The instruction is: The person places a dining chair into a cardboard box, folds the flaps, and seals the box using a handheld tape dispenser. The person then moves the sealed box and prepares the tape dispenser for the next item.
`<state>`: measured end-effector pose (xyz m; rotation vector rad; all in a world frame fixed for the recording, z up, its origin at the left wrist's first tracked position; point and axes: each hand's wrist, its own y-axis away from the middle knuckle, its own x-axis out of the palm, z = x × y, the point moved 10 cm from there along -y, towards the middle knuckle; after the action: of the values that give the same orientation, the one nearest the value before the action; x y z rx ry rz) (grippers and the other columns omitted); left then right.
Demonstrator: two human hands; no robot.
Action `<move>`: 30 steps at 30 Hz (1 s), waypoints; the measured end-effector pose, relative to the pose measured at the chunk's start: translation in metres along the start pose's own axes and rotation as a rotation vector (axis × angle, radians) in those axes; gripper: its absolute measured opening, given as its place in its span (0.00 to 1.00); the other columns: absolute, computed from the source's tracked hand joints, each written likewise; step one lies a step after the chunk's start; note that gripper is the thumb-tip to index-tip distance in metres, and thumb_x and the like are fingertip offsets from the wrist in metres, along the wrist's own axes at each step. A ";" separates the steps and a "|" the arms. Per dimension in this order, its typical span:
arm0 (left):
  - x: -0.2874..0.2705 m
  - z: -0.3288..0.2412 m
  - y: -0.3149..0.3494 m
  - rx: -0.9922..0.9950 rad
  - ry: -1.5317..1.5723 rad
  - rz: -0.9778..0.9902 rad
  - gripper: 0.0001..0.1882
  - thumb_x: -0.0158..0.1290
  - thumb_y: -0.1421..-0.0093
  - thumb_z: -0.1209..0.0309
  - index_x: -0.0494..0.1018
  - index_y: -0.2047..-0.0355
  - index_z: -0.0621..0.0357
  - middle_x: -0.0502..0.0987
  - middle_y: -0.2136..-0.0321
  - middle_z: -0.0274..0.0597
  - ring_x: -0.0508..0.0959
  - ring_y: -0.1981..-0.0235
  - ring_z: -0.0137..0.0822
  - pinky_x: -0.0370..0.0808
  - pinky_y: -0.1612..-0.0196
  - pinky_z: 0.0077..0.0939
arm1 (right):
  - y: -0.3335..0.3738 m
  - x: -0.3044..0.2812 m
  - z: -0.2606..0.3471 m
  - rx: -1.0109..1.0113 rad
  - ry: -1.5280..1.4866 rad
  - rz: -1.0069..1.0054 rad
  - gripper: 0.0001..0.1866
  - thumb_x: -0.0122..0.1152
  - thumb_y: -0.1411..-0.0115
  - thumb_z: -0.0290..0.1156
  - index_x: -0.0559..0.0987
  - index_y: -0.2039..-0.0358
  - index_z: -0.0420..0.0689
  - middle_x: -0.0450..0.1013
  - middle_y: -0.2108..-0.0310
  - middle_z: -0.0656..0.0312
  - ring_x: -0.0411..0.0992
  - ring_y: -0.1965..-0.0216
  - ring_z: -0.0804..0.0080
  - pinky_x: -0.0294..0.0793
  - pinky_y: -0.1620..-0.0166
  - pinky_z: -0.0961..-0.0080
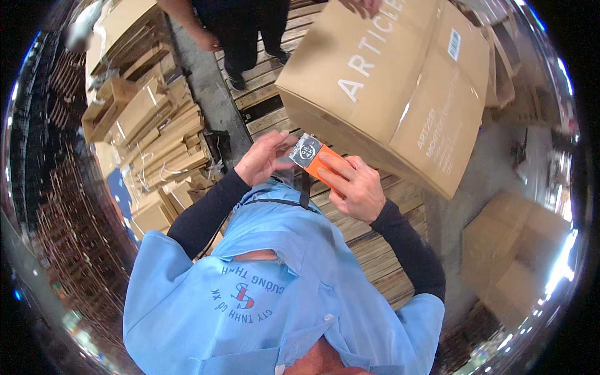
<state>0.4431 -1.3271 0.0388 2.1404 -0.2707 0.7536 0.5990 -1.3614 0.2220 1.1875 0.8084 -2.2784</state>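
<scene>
Head view: at ten o'clock, flattened cardboard [164,140] is piled in uneven, leaning layers; a knock to its edge could send sheets sliding. At eleven, a co-worker [242,28] stands on wooden slats with gaps between them, so a shoe could catch in one.

Nearer the centre, toward ten o'clock, the person's left hand [267,157] has its fingers bent and spread right beside the toothed metal edge [302,149] of an orange tape dispenser [317,167]. Blur hides whether the fingertips touch it or pinch anything. This looks like the chief hazard: a slip of either hand could drag skin across those teeth. The dispenser sits just off centre toward twelve, above the blue shirt [301,237], to which a loose strip of tape could stick.

Toward three o'clock, the right hand [359,187] is wrapped firmly around the dispenser; a loosened hold might drop it onto the slats. Between twelve and one, another person's hand [369,5] rests at the big carton [390,134], which fills one o'clock at a slant. A push from that side could shift it into the dispenser hand. Toward four, another brown box [519,240] might trip someone stepping back.
</scene>
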 end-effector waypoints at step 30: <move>0.168 -0.151 0.088 1.373 -0.797 -0.160 0.37 0.72 0.53 0.75 0.71 0.42 0.57 0.76 0.50 0.45 0.76 0.52 0.38 0.74 0.49 0.31 | -0.002 -0.022 -0.111 0.906 -1.888 -0.097 0.35 0.57 0.44 0.33 0.63 0.37 0.34 0.72 0.56 0.49 0.73 0.62 0.67 0.79 0.69 0.74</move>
<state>0.4752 -1.2553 0.2677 3.6430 0.0842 -0.2207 0.6737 -1.2826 0.1904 -1.0296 -0.9193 -2.4935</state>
